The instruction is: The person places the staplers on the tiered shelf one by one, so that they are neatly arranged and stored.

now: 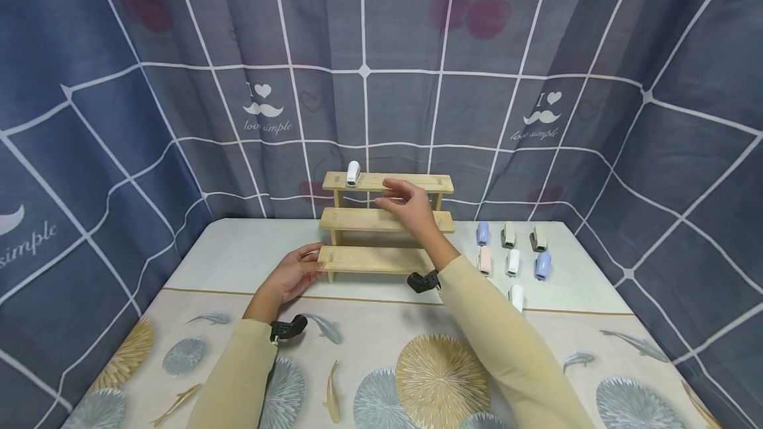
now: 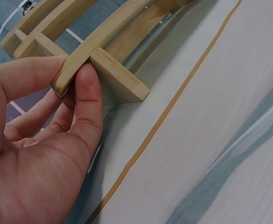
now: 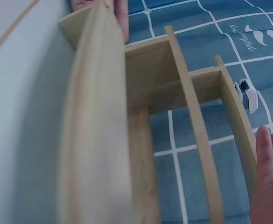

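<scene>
A wooden three-step display stand (image 1: 381, 258) stands on the white part of the tabletop. My left hand (image 1: 296, 273) pinches the left end of its lowest step; in the left wrist view the thumb and fingers (image 2: 88, 88) close round the board (image 2: 101, 35) beside its leg. Over the middle and top steps is my right hand (image 1: 408, 205), fingers loosely bent with nothing between them. On the left part of the top step sits a white mini stapler (image 1: 353, 173), which also shows in the right wrist view as a white stapler (image 3: 251, 97) beyond the fingertips.
Right of the stand lie several mini staplers: blue (image 1: 482, 233), pink (image 1: 484, 261), cream (image 1: 538, 239) and white ones, the nearest white stapler (image 1: 516, 296) partly behind my right sleeve. A patterned cloth (image 1: 334, 376) covers the front. Dark checked curtains (image 1: 405, 111) enclose the back and sides.
</scene>
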A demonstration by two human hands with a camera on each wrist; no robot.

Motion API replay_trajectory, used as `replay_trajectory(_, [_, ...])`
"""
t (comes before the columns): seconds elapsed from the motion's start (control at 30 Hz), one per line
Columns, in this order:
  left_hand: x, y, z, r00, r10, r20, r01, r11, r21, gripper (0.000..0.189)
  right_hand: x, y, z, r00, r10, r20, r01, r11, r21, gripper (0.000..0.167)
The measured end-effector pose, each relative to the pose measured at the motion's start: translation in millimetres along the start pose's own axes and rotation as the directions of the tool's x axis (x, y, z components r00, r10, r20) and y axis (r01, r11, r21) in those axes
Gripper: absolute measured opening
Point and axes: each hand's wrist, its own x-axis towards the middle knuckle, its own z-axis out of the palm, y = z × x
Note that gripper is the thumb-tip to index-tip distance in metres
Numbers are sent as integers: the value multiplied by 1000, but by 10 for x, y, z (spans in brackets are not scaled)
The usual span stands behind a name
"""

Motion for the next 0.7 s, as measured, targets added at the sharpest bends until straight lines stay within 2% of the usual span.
replay_trajectory(0.27, [0,20,17,1000,-21,-22,21,1000,2,71,-367,118,-223,999,-36,-12,36,998,55,49])
replay_trajectory(0.43, [-1,25,20,999,-21,-30,22,1000,16,71,-593,178,-372,1000,-8,-22,10,998,58,50])
replay_trajectory(0.7, [-14,17,36,999,-14,-33,15,1000,9,70,-980,295,-645,990,-17,-138,21,999,29,49])
